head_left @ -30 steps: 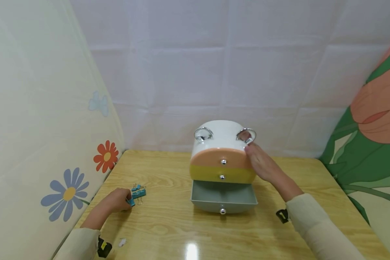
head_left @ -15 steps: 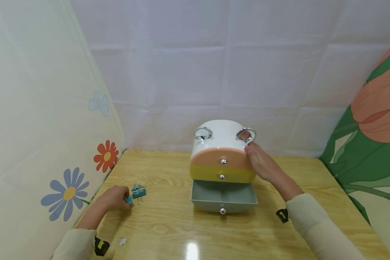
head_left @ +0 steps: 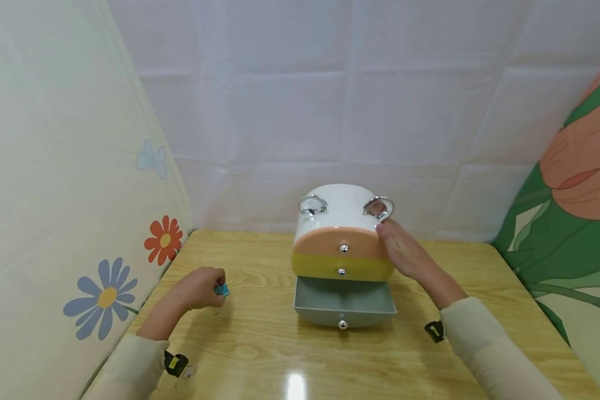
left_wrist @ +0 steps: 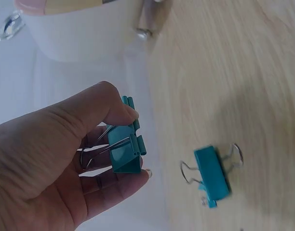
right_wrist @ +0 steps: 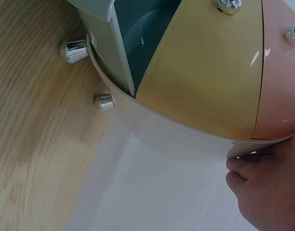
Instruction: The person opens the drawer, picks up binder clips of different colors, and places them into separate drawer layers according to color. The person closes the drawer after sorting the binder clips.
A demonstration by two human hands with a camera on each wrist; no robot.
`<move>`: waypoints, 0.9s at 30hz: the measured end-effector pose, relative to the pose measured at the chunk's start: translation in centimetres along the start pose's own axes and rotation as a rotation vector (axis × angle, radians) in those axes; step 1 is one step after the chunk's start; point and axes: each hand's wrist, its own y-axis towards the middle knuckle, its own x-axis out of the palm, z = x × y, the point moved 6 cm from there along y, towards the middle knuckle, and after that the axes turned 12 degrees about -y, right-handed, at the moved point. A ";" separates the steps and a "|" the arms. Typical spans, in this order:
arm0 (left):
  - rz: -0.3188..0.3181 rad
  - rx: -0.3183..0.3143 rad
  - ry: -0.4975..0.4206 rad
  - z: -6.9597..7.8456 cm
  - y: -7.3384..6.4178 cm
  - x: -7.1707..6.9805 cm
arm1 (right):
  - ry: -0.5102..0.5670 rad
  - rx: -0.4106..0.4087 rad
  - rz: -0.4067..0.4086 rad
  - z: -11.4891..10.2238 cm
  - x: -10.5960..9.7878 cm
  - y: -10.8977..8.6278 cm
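Note:
My left hand (head_left: 202, 288) pinches a teal binder clip (left_wrist: 123, 151) between thumb and fingers, raised over the left part of the table. On the tabletop below it, in the left wrist view, lies another teal binder clip (left_wrist: 212, 173), with a smaller clip (left_wrist: 211, 203) partly hidden against it. The hand covers most of these in the head view. My right hand (head_left: 404, 250) rests against the right side of a small rounded drawer cabinet (head_left: 344, 195), its thumb near the front edge. The cabinet's grey-green bottom drawer (head_left: 345, 318) is pulled out; the yellow and orange drawers above are closed.
The wooden table (head_left: 260, 355) meets a white cloth backdrop (head_left: 275, 122) behind the cabinet. Flower-printed cloths stand at left and right. A small whitish piece (head_left: 189, 371) lies beside the left wrist's camera. Two metal rings (head_left: 313, 205) stick up from the cabinet top.
My left hand has lifted a binder clip and moved right and farther back, now in front of the other clips. The right hand and cabinet have stayed put.

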 end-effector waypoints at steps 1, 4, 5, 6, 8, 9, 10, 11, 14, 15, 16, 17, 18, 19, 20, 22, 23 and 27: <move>-0.002 0.009 -0.001 0.4 0.2 0.0 | 0.001 0.001 -0.001 0.0 0.0 0.0; -0.010 0.032 -0.005 1.7 0.7 0.1 | 0.002 0.002 -0.004 0.0 0.0 0.0; -0.012 0.039 -0.001 2.0 0.9 0.1 | 0.001 0.003 -0.006 0.0 0.0 0.0; -0.016 0.044 -0.003 2.4 1.1 0.2 | 0.001 0.001 -0.006 0.0 0.0 0.0; -0.021 0.058 -0.007 3.2 1.4 0.2 | 0.001 -0.004 -0.005 -0.1 0.0 0.0; -0.023 0.063 -0.009 3.5 1.6 0.3 | 0.002 -0.006 -0.005 -0.1 0.0 0.0; -0.024 0.067 -0.007 3.9 1.7 0.3 | 0.002 -0.006 -0.006 -0.1 0.0 0.0; -0.027 0.073 -0.009 4.3 1.9 0.4 | 0.001 -0.006 -0.007 -0.1 0.0 0.0; -0.038 0.086 -0.009 5.3 2.5 0.6 | -0.001 -0.003 -0.009 -0.1 0.0 0.0; -0.042 0.089 -0.006 5.7 2.7 0.7 | -0.003 -0.001 -0.011 -0.1 0.0 0.0; -0.046 0.097 -0.002 6.0 3.0 0.8 | -0.004 0.003 -0.013 -0.2 0.0 0.0; -0.049 0.105 -0.003 6.5 3.1 0.9 | -0.004 0.004 -0.014 -0.2 0.0 0.0; -0.052 0.113 -0.003 6.9 3.3 0.9 | -0.004 0.008 -0.017 -0.2 0.0 0.0; -0.056 0.125 -0.005 7.4 3.5 1.0 | -0.003 0.012 -0.021 -0.2 0.0 0.0; -0.059 0.135 -0.006 7.9 3.7 1.0 | -0.004 0.015 -0.025 -0.2 0.0 -0.1; -0.065 0.158 -0.012 8.9 3.9 1.1 | -0.007 0.020 -0.030 -0.2 0.0 0.0; -0.069 0.168 -0.017 9.4 4.1 1.1 | -0.008 0.021 -0.031 -0.2 0.0 0.0; -0.080 0.213 -0.021 11.1 4.6 1.4 | -0.012 0.027 -0.035 -0.2 -0.1 0.0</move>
